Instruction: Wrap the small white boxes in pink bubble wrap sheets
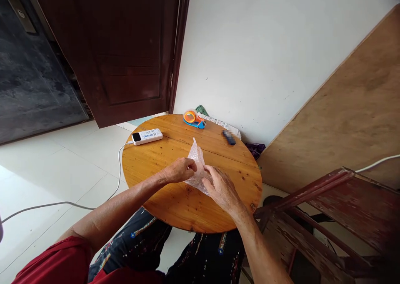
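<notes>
A crumpled sheet of clear bubble wrap (196, 152) lies on the round wooden table (175, 211), with one pointed corner sticking up toward the far side. At its left edge my left hand (180, 170) is closed, thumb and fingers curled together on the plastic. My right hand (222, 189) rests against the wrap's right side, with thumb and forefinger apart and touching it. Part of the sheet is hidden under both hands. Whether anything lies inside the wrap I cannot tell.
On the table stand a white device (147, 136) with a cable (120, 167) running left, an orange and blue tape dispenser (193, 119), and a dark blurred object (228, 137). A wall (265, 46) rises behind; a worn wooden chair (312, 200) stands right.
</notes>
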Action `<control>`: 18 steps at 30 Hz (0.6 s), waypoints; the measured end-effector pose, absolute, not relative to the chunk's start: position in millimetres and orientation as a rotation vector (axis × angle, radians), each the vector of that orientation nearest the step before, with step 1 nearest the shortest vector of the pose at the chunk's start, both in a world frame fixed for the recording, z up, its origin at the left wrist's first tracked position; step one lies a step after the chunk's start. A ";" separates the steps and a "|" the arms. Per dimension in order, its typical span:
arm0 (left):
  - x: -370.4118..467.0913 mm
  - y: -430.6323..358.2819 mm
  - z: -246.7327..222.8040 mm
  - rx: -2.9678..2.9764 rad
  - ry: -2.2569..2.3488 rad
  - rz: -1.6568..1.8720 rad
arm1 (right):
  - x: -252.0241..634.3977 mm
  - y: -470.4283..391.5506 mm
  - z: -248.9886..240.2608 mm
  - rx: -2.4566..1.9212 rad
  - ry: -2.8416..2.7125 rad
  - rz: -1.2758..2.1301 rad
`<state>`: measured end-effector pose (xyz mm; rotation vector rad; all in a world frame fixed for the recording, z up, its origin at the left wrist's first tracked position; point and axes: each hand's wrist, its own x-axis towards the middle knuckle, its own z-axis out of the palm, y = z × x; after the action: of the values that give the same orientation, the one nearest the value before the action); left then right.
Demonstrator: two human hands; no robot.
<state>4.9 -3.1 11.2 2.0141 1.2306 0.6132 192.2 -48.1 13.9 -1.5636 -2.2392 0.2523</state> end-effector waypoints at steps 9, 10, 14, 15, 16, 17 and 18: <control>20.8 -16.0 2.1 2.340 1.395 0.539 | 186.1 -25.8 36.4 -1.693 -2.176 0.247; 20.5 -17.1 3.0 2.354 1.387 0.525 | 185.0 -19.6 39.4 -1.716 -2.152 0.264; 17.8 -19.7 8.5 2.407 1.352 0.454 | 185.2 -3.2 46.0 -1.739 -2.097 0.286; 17.4 -20.3 9.5 2.421 1.343 0.437 | 186.4 -2.4 46.0 -1.754 -2.092 0.291; 17.0 -20.8 10.0 2.441 1.336 0.424 | 187.8 -2.8 45.4 -1.779 -2.089 0.302; 16.9 -21.3 9.9 2.471 1.329 0.420 | 189.0 -3.9 44.4 -1.815 -2.084 0.315; 16.8 -21.6 9.2 2.515 1.322 0.426 | 189.8 -5.2 43.3 -1.860 -2.077 0.327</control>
<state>16.8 -21.6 9.2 2.5150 1.3219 0.4263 189.8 -5.2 43.3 -1.8596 -2.0774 0.3273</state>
